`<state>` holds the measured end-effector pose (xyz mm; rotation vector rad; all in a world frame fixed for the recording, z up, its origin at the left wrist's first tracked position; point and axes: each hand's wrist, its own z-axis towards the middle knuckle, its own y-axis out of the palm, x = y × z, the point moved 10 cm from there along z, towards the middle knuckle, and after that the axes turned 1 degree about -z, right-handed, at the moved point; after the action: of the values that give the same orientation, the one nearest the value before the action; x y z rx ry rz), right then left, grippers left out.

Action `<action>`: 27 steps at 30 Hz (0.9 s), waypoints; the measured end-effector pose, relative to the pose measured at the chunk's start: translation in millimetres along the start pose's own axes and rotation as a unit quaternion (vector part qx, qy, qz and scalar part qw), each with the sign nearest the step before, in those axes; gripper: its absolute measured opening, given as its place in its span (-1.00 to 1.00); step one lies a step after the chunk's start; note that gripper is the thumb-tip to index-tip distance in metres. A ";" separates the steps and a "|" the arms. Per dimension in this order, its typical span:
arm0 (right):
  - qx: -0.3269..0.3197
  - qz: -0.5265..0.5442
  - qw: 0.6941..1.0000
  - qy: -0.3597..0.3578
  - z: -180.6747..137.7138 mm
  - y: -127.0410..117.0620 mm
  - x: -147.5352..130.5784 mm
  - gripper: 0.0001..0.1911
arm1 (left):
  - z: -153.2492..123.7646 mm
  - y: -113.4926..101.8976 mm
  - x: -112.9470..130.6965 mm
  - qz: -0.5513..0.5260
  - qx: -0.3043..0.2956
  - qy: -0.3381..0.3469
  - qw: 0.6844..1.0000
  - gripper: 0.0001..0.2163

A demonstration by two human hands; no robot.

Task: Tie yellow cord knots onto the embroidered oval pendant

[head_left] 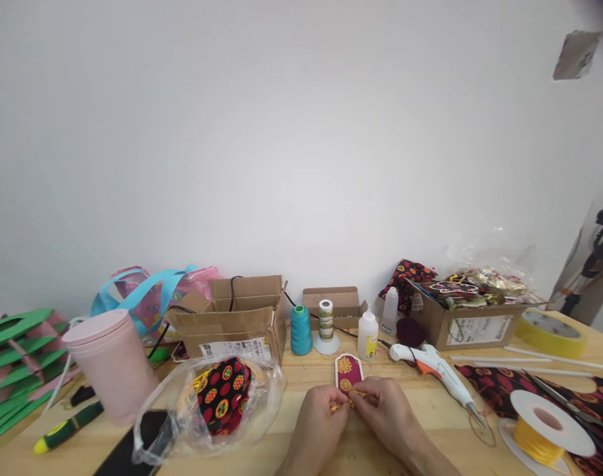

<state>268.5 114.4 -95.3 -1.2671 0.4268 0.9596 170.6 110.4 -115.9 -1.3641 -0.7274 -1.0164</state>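
My left hand (317, 413) and my right hand (387, 411) meet at the table's front edge, both pinched on a thin yellow cord (354, 395). Just beyond the fingertips lies a small red patterned fabric piece (348, 371) with a pale border and gold motifs. The cord runs across its lower end. My fingers hide the bottom of the piece.
A white glue gun (438, 370) lies to the right, a glue bottle (367, 335), teal thread cone (300, 328) and green spool (326, 318) behind. A plastic bag of patterned fabric (217, 396), pink cup (112, 363), cardboard boxes (237, 317) and a yellow cord reel (547, 423) surround.
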 end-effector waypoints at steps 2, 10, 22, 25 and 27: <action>0.002 0.021 1.000 0.015 0.1 1.4 3.8 -0.71 | -1.8 -0.1 3.7 0.004 0.002 0.013 1.000 -0.79; -0.011 0.198 0.978 0.062 2.8 4.1 5.3 -0.75 | 0.2 -8.7 1.7 -0.075 0.041 0.012 0.996 -0.83; 0.021 0.210 0.973 0.094 2.3 3.3 12.4 -0.76 | 1.7 -10.0 4.5 -0.054 0.034 0.012 0.998 -0.81; 0.016 0.244 0.963 0.114 3.3 3.3 19.6 -0.78 | 2.2 -12.1 0.3 -0.072 0.041 -0.003 0.997 -0.81; 0.008 0.280 0.949 0.141 3.1 5.3 27.2 -0.79 | 2.7 -14.3 -3.4 -0.088 0.050 -0.017 0.995 -0.82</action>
<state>278.9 127.2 -117.7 -1.2982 1.0582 1.2438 156.7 114.7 -112.4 -1.2505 -0.9245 -1.0819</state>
